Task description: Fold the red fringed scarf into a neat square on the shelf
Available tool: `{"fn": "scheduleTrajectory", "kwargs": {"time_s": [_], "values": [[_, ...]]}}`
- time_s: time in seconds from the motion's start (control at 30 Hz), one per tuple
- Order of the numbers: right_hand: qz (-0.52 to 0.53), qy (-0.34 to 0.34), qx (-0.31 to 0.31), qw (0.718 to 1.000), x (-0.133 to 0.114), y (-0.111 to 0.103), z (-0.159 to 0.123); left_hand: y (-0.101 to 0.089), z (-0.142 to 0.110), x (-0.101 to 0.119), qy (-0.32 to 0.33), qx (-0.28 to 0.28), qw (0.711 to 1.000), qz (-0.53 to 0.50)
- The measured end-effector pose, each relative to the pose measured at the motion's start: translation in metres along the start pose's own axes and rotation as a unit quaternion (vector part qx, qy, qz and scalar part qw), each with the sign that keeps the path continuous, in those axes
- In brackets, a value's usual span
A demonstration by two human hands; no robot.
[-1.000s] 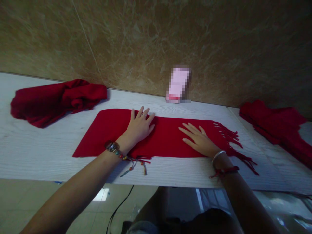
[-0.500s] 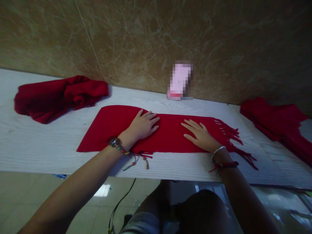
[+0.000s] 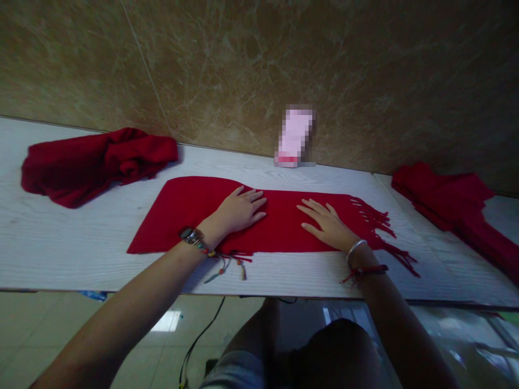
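A red fringed scarf lies folded and flat across the white wood-grain table. Its fringe spreads at the right end, and a few more tassels peek out at the near edge by my left wrist. My left hand rests palm down near the scarf's middle, fingers stretched out to the right. Farther right, my right hand presses flat on the cloth short of the fringe, fingers spread and pointing left. Neither hand grasps the fabric.
A crumpled red cloth lies at the back left. Another red cloth is heaped at the right. A blurred pink object leans against the brown marbled wall. Below the table edge, a black cable hangs over the tiled floor.
My left hand has slid slightly right along the scarf, its fingers drawn closer together. My right hand stays at about the same spot on the cloth. The camera view has shifted a little.
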State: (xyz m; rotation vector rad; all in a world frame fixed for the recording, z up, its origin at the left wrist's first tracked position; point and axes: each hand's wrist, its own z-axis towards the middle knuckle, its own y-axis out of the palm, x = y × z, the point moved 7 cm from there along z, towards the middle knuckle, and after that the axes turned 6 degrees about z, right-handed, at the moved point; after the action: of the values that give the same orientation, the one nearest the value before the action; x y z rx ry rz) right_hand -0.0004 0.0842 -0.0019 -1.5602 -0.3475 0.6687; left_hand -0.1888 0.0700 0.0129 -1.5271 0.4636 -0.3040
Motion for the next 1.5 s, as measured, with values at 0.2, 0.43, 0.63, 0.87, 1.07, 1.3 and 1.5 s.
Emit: {"fn": "scheduleTrajectory", "kwargs": {"time_s": [0.2, 0.43, 0.63, 0.87, 1.07, 1.3, 1.5], "values": [[0.004, -0.054, -0.003, 0.999, -0.015, 0.000, 0.001, 0.000, 0.000, -0.001, 0.002, 0.009, 1.000, -0.001], [-0.005, -0.006, -0.023, 1.000, -0.004, 0.002, 0.001, 0.004, 0.000, 0.002, 0.009, -0.026, 0.999, 0.019], [-0.016, 0.182, 0.101, 0.978, 0.057, -0.017, -0.009, -0.005, -0.001, -0.004, -0.034, 0.053, 0.998, 0.028], [0.003, 0.056, 0.010, 0.998, 0.015, 0.001, 0.008, 0.004, 0.001, -0.005, -0.038, -0.007, 0.999, 0.032], [-0.038, 0.210, 0.029, 0.976, 0.059, -0.002, -0.006, 0.002, 0.000, -0.008, -0.049, 0.003, 0.998, 0.041], [-0.019, 0.207, 0.118, 0.971, 0.068, -0.006, -0.003, -0.007, 0.001, -0.005, -0.018, 0.047, 0.997, 0.055], [-0.002, 0.161, 0.113, 0.981, 0.056, -0.002, 0.005, -0.002, 0.001, -0.008, -0.031, 0.016, 0.998, 0.048]]}}
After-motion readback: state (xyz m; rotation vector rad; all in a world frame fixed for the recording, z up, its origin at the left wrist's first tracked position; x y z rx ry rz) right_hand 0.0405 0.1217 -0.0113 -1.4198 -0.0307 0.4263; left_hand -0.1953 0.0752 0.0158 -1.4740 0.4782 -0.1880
